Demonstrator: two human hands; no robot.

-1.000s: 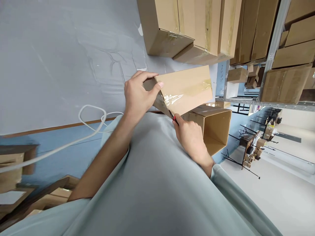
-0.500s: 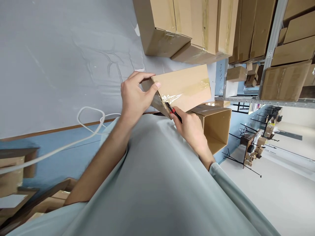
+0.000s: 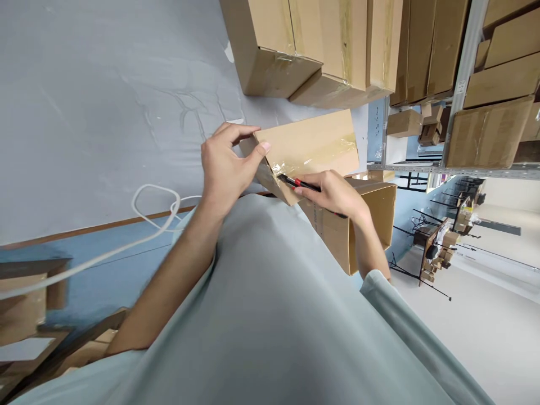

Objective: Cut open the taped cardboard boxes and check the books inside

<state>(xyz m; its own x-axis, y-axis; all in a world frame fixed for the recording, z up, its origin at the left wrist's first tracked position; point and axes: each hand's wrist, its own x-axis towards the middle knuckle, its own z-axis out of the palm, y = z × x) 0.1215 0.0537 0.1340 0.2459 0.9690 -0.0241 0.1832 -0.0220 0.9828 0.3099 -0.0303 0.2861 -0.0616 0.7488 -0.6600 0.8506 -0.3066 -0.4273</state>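
A closed cardboard box (image 3: 312, 143) with clear tape lies tilted on the grey-covered table, its near end toward my body. My left hand (image 3: 230, 163) grips the box's left corner, thumb on the top face and fingers over the edge. In my right hand (image 3: 337, 194) is a black and red utility knife (image 3: 310, 184), its tip touching the taped near edge of the box. The knife's tail end sticks out below that hand.
Several large taped boxes (image 3: 282, 73) stand behind on the table (image 3: 105, 112). An open box (image 3: 373, 219) is at right below the table edge. A white cable (image 3: 113, 251) loops at left. Shelves (image 3: 464, 84) hold more boxes.
My right hand has moved right and turned, so the knife lies flatter, with its tip slightly farther left along the box's edge. My left hand still holds the corner.
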